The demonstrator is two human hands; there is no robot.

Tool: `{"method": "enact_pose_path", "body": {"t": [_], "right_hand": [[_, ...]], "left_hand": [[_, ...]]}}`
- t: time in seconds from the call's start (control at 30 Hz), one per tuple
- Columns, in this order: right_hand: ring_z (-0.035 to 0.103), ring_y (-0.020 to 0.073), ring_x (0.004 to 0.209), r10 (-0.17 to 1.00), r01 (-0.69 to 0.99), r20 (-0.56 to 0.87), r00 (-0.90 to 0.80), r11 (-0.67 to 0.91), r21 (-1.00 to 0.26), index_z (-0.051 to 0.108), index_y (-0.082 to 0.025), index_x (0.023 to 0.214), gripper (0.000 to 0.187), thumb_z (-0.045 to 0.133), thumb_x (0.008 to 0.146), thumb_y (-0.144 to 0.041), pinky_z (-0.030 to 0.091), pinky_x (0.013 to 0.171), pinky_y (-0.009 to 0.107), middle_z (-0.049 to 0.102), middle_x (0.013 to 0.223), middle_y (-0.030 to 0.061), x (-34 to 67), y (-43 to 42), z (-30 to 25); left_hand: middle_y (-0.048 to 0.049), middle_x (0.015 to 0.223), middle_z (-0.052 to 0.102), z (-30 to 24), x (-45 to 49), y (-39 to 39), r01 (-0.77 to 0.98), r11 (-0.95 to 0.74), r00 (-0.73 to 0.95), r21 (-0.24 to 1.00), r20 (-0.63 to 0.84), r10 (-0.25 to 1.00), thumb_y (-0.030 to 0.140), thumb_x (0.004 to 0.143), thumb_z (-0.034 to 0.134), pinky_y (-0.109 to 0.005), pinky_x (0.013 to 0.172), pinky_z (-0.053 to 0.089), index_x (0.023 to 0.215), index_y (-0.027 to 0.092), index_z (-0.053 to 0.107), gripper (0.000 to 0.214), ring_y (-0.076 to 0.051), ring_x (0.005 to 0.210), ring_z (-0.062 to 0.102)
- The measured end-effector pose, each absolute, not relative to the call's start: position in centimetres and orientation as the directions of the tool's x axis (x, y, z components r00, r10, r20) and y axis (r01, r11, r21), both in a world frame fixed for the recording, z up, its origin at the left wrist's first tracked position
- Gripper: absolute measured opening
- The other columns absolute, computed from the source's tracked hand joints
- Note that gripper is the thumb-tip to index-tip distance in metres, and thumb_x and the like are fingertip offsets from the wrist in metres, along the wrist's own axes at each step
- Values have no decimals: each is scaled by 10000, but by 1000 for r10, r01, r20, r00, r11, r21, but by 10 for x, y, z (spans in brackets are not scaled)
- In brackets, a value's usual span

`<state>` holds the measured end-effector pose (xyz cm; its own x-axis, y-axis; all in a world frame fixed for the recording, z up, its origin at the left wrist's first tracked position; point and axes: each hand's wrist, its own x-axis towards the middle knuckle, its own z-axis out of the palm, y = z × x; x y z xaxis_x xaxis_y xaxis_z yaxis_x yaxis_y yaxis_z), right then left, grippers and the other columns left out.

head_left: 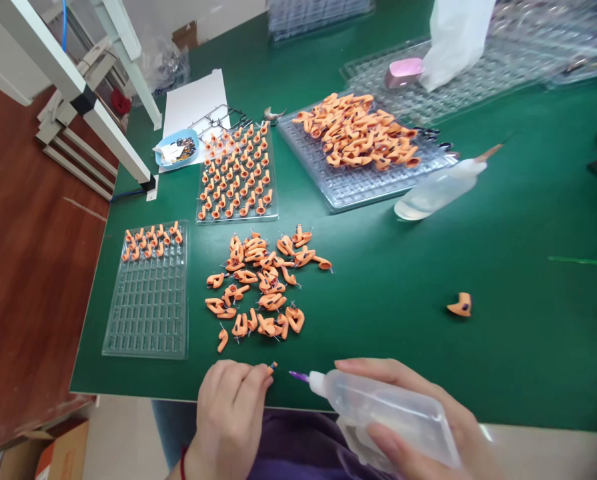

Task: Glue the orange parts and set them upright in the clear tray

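Note:
At the table's front edge my left hand [231,413] is closed, pinching a small orange curved plastic part [272,368] whose dark end sticks out past the fingertips. My right hand [418,413] is wrapped around a translucent squeeze bottle [388,407], tilted on its side. Its purple dispensing tip [298,376] points left at the part, with a small gap between them. Beyond my hands lies a loose heap of similar orange parts [268,283], many with thin wires poking out. A single orange part [461,305] lies alone to the right.
A clear tray [148,313] at left holds orange parts in its top rows. Another tray [238,173] is filled with them. Stacked trays [338,193] bear a big pile. A second bottle [435,190] lies beside it. Behind stand a blue dish [198,148] and a pink box [404,71].

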<state>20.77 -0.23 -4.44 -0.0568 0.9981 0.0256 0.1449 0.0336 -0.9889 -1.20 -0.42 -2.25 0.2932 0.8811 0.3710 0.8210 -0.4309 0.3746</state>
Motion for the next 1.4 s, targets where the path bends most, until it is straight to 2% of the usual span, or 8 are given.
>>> {"method": "enact_pose_path", "body": {"t": [0.3, 0.53, 0.63, 0.77, 0.9, 1.03, 1.27, 1.4], "right_hand": [[705, 111, 766, 995, 162, 44, -88, 58, -985, 697, -385, 1158, 345, 666, 840, -254, 532, 691, 120, 750, 987, -60, 206, 2, -43], [713, 160, 755, 998, 137, 41, -56, 49, -989, 729, -334, 1134, 291, 709, 848, -282, 563, 678, 180, 760, 975, -8, 206, 1, -44], [717, 164, 724, 1000, 99, 5, -24, 7, -995, 740, -332, 1116, 253, 721, 906, -471, 562, 622, 177, 761, 959, 12, 206, 0, -42], [756, 172, 848, 997, -13, -71, 35, -71, -997, 723, -376, 1200, 472, 711, 857, -700, 594, 767, 168, 781, 1053, 11, 205, 0, -42], [757, 133, 694, 994, -66, -33, -103, -40, -997, 632, -429, 1313, 439, 762, 906, -533, 598, 638, 136, 800, 961, -26, 204, 4, -51], [786, 165, 827, 987, 38, 64, -150, 71, -997, 603, -387, 1325, 445, 744, 927, -248, 622, 677, 164, 789, 1032, -2, 206, 9, -58], [785, 177, 785, 981, -22, 46, -191, 42, -999, 597, -305, 1286, 363, 717, 946, -263, 644, 702, 208, 773, 998, 31, 207, 10, -53], [763, 156, 766, 991, -113, -54, -125, -68, -991, 621, -320, 1236, 317, 725, 955, -425, 630, 696, 199, 767, 962, 13, 202, 8, -44]], "left_hand": [[-42, 831, 684, -22, -12, -3, 831, -419, 292, 366, 354, 888, 112, 1031, 537, -298, 680, 531, 1071, 156, 663, 140, -172, 731, 647], [-42, 833, 690, -22, -11, -3, 832, -416, 287, 368, 356, 889, 116, 1037, 527, -293, 688, 548, 1070, 153, 669, 151, -167, 738, 653], [-44, 847, 691, -22, -12, -3, 832, -415, 288, 369, 353, 890, 102, 1031, 529, -296, 698, 540, 1079, 157, 663, 152, -170, 751, 648], [-32, 853, 687, -20, -12, -1, 801, -373, 249, 468, 307, 919, 142, 1042, 526, -289, 697, 529, 1056, 178, 660, 140, -165, 752, 642], [-13, 839, 687, -12, -8, 1, 715, -333, 235, 615, 237, 943, 210, 1049, 540, -263, 679, 527, 994, 200, 655, 128, -151, 747, 646], [-13, 808, 679, -5, 0, 2, 672, -361, 253, 647, 258, 932, 230, 1053, 535, -252, 664, 516, 961, 196, 652, 152, -148, 730, 641], [-37, 805, 675, -2, 7, 3, 621, -443, 313, 647, 314, 896, 191, 1040, 540, -256, 655, 516, 998, 174, 663, 131, -156, 722, 627], [-39, 793, 663, -2, 9, 4, 626, -463, 331, 627, 324, 886, 179, 1034, 540, -264, 637, 513, 992, 168, 663, 131, -160, 707, 615]]}}
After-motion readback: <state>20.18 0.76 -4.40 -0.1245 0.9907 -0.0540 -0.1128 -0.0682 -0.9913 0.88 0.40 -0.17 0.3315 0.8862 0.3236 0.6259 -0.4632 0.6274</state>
